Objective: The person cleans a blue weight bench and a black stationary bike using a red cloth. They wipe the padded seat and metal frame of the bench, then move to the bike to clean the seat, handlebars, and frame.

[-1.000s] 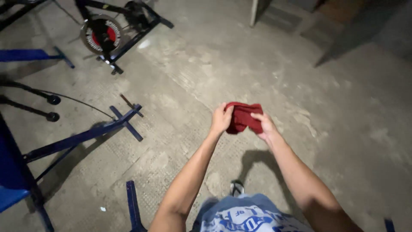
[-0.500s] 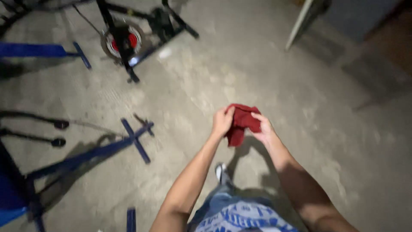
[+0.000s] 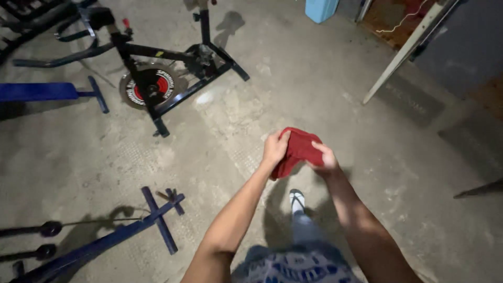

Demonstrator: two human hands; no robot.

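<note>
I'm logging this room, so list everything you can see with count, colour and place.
Cloth: one, red, held in both hands at centre.
Exercise bike: one, black with red flywheel, upper left.
Bench: one, blue pad, far left.
Metal frame: one, blue, lower left floor.
Barbell ends: two, black, lower left edge.
Container: one, light blue, top centre.
Floor: grey concrete.
Sandal: one, white strap, below the cloth.
Left hand: gripping cloth.
Right hand: gripping cloth.
</note>
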